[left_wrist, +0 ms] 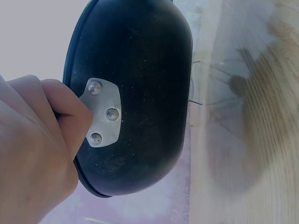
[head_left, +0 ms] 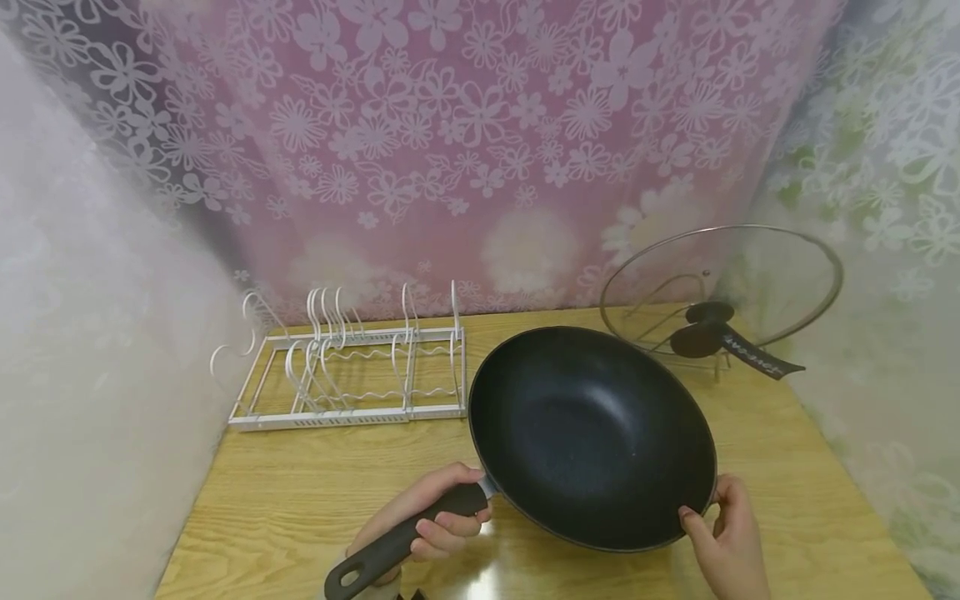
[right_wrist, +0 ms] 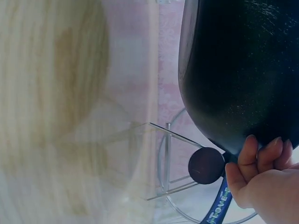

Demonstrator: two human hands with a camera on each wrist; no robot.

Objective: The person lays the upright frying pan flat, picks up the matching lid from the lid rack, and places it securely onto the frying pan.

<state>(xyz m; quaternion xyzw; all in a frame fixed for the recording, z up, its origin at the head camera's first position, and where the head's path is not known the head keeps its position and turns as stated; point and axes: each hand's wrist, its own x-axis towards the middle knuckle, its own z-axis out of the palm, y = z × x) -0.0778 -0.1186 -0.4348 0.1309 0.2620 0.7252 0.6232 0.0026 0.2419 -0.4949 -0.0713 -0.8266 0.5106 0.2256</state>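
Left side sheeting (head_left: 90, 333): It is hanging pale and whitish, with a faint, soft pattern.
Rack (head_left: 345, 418): White metal wire is forming a long, low frame, standing on the table; curved hoops are rising from it and wavy wires are running along it.
Table (head_left: 300, 492): Yellowish wood grain is showing across the top, and its glossy surface is catching light below the pan.
Back sheeting (head_left: 480, 167): Pink, printed with white flowers, it is covering the far side and darkening to grey at the upper left.
Left hand (head_left: 448, 528): It is wrapping round the dark grey handle (head_left: 408, 542), close to the bowl; the handle is ending in an oval hole.
Pan (head_left: 592, 433): Deep, round and black, it is being held above the table, just right of the rack, its smooth hollow tilting toward the viewer. A silvery bracket (left_wrist: 105, 126) with three rivets is joining the handle.
Right hand (head_left: 727, 542): It is pinching the near right rim, thumb inside, well apart from the other hand.
Lid (head_left: 750, 275): Clear glass with a metal rim, it is standing tilted on a thin wire stand (right_wrist: 176, 135).
Strap (head_left: 761, 358): Hanging by the lid's dark knob (head_left: 696, 342), it is showing pale letters, "LOVE"; the rest is unclear.
Right side sheeting (head_left: 885, 275): Pale, it is carrying white flowers and green patches.
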